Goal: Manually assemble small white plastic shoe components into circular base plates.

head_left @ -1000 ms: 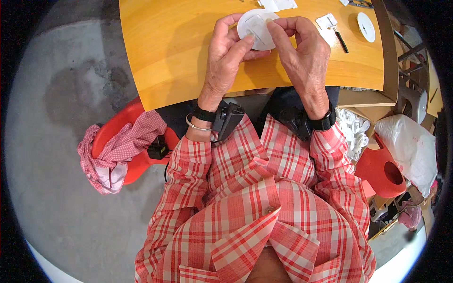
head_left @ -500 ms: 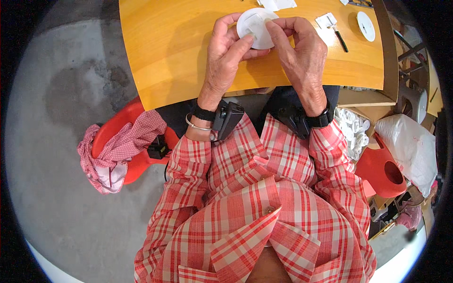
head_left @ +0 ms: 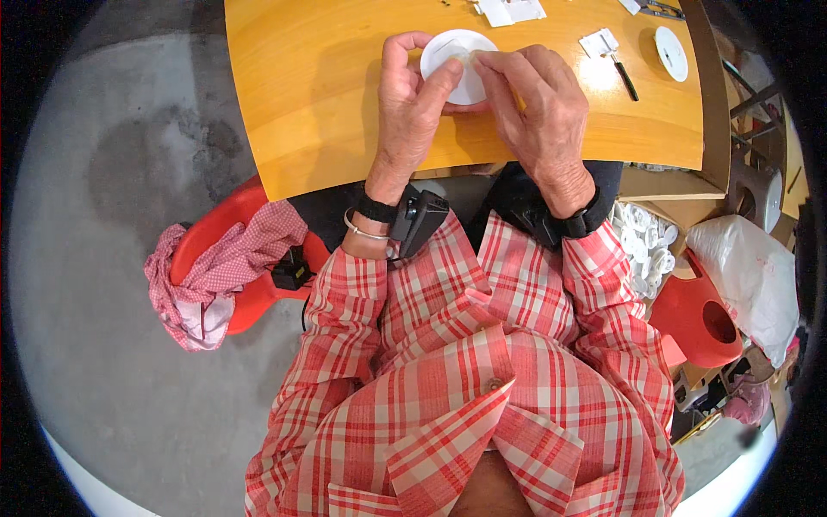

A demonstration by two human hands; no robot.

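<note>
"Our left hand [head_left: 407, 108] and right hand [head_left: 543, 103] come together at the white disc [head_left: 466, 88], held over the table [head_left: 327, 103]. How do we have them posed?"

"We wrap the left one around the disc's left side: thumb on its face, forefinger curling by the upper rim, other fingers underneath. The right one comes in from the other side, knuckles up, fingers bent, with thumb and forefinger brought close near the middle of the face."

"So both are on the disc?"

"Yes. Our left is clamped on it, and our right fingertips are at its face. Whether they pinch something small there, we cannot tell; they hide the spot."

"What differs from a second ago?"

"Back then our right thumb lay along the face near the right rim, with the fingers by the edge. Now we have them bunched further in, toward the centre. The disc sits a little closer to us, and our left grip is much the same."

"And around it?"

"White pieces [head_left: 512, 11] lie beyond the disc; a black tool [head_left: 627, 81] and a second disc [head_left: 673, 54] lie off to our right, as before."
</note>
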